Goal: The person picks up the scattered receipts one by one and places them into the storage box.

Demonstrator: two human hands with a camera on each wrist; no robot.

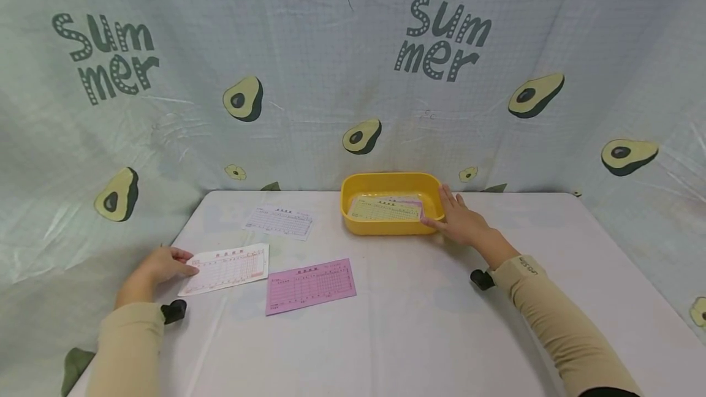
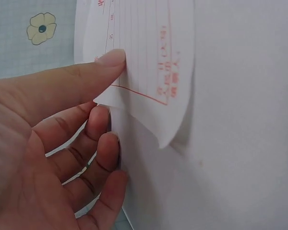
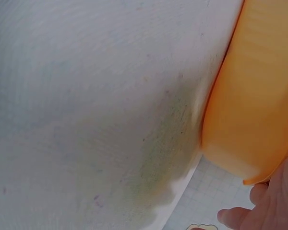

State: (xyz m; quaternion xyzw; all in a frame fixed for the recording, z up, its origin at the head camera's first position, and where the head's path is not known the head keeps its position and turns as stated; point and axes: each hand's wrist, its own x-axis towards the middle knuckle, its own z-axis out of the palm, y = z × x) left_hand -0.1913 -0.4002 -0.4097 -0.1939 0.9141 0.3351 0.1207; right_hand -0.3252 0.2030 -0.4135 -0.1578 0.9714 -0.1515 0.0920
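At the table's left edge, my left hand (image 1: 162,265) pinches a white paper form with red print (image 1: 228,268) between thumb and fingers. In the left wrist view, the thumb lies on the printed face and a corner of the form (image 2: 149,115) curls up off the table. On the far side, my right hand (image 1: 462,222) holds the right end of a yellow plastic basket (image 1: 391,227), thumb over the rim and fingers outside. A yellow form (image 1: 380,210) lies in the basket on top of other slips. The basket's outer wall (image 3: 252,96) fills the right wrist view's right side.
A pink form (image 1: 311,287) lies flat right of the red-printed one. White forms with dark print (image 1: 278,222) lie behind it, left of the basket. A curtain with avocado prints (image 1: 309,66) stands behind the white table (image 1: 419,329).
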